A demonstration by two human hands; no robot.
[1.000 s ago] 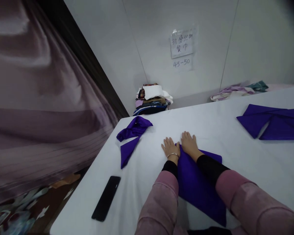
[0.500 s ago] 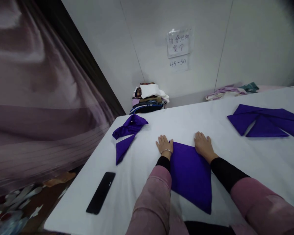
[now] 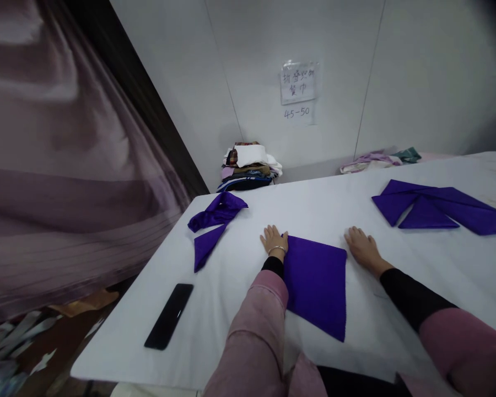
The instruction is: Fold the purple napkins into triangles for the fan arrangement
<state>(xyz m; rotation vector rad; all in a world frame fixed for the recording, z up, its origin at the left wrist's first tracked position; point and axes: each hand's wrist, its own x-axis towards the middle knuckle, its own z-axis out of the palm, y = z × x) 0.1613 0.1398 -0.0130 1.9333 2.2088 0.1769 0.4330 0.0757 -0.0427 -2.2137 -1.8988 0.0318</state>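
I see the left hand (image 3: pixel 274 241) palm down with its fingers spread wide, the thumb side at the far left corner of a flat purple cloth (image 3: pixel 316 284); from here I can't quite tell whether the thumb lies on the fabric or only against its edge. The right hand (image 3: pixel 362 251) is also palm down on the white table (image 3: pixel 314 209), its fingers close together and gripping nothing, just beside the cloth's far right corner. The cloth lies between the two hands and runs from them back toward the body. Left of the left hand I have a crumpled purple cloth (image 3: pixel 217 223), and nearer the body on that side, a black phone (image 3: pixel 169 317). Beyond the right hand and to its right lies a folded purple piece (image 3: pixel 430 212).
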